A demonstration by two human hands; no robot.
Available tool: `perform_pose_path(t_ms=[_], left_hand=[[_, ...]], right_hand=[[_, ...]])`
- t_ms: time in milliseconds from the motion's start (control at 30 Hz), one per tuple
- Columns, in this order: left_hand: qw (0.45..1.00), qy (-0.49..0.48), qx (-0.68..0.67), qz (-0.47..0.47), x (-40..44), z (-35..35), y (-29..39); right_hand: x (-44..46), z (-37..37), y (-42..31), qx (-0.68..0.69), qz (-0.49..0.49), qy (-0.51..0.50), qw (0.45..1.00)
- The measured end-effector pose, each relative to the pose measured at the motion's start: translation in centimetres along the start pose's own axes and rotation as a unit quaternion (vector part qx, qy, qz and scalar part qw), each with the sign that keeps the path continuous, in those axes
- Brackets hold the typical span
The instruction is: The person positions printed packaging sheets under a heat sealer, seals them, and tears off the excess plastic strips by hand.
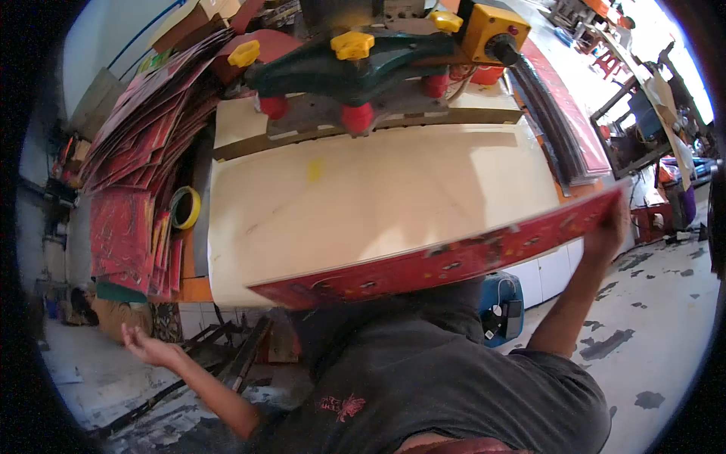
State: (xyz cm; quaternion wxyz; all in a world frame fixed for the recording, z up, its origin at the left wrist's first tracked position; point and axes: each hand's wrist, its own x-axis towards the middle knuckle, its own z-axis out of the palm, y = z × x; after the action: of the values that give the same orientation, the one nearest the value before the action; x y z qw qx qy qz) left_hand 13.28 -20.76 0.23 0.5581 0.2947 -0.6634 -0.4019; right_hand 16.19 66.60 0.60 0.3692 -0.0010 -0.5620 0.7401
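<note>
My right hand (pixel 607 231) grips the far right end of a long red printed sheet (pixel 446 261), its fingers partly hidden behind the sheet. The sheet is tilted on edge in front of my body, slanting down to the left above the near side of the pale work surface (pixel 340 212). Out to the left, below the table edge, my left hand (pixel 151 348) hangs in the air with its fingers apart, holding nothing. Beyond the pale surface stands a dark green machine (pixel 363 72) with yellow knobs and red feet.
Stacked red printed sheets (pixel 144 144) lean at the left, with a roll of yellow tape (pixel 185 208) beside them. A yellow control box (pixel 495 34) with a black knob sits at the machine's right. Plastic-wrapped sheets (pixel 563 121) lie along the right edge. A blue case (pixel 501 306) stands below.
</note>
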Motion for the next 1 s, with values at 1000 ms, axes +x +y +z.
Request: perform_pose_path(t_ms=[1000], left_hand=[[0.593, -0.159, -0.789, -0.02, -28.9, 5.4, 33.6]], right_hand=[[-5.1, 20.9, 6.5, 0.021, 0.202, -0.051, 0.978]])
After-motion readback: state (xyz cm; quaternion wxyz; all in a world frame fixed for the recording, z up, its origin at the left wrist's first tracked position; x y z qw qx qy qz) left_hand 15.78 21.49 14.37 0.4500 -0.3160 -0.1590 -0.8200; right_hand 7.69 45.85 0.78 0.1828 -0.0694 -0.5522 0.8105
